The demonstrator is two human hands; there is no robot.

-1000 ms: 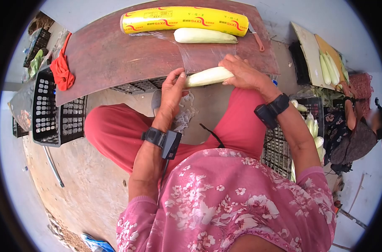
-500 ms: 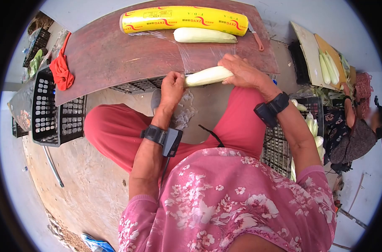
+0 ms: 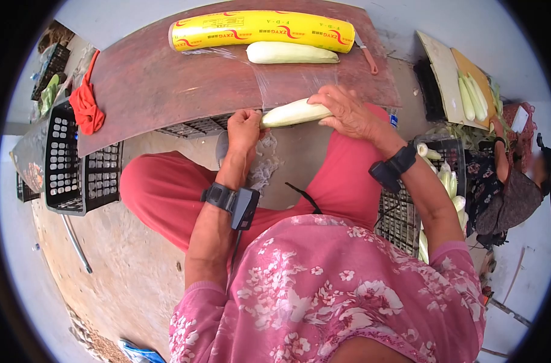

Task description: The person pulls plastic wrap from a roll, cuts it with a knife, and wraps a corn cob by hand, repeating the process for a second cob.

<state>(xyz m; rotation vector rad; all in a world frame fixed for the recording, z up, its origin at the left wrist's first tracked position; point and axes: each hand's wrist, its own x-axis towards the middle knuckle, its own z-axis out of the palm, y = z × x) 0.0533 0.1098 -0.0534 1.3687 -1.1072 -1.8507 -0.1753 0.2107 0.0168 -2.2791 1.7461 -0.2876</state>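
A pale green zucchini (image 3: 295,113) is held level at the table's front edge. My right hand (image 3: 351,112) is wrapped over its right end, fingers on top. My left hand (image 3: 245,127) is closed in a pinch at the zucchini's left tip, where the edge of a sheet of clear cling film (image 3: 296,85) comes down; the fingertips are partly hidden. That film spreads over the table from under a second zucchini (image 3: 292,52). Behind it lies a fat yellow printed roll of cling film (image 3: 262,30).
A knife (image 3: 367,55) lies at the right of the brown tabletop (image 3: 166,91). Red cloth (image 3: 89,107) hangs at its left corner, above black crates (image 3: 103,172). Beside my right leg stands a crate of pale vegetables (image 3: 448,181). Another person (image 3: 505,193) sits at far right.
Both hands and the zucchini have shifted slightly left; its right end is tilted up a little more. My right hand's fingers have moved further over the top. The other person holds a pale flat object.
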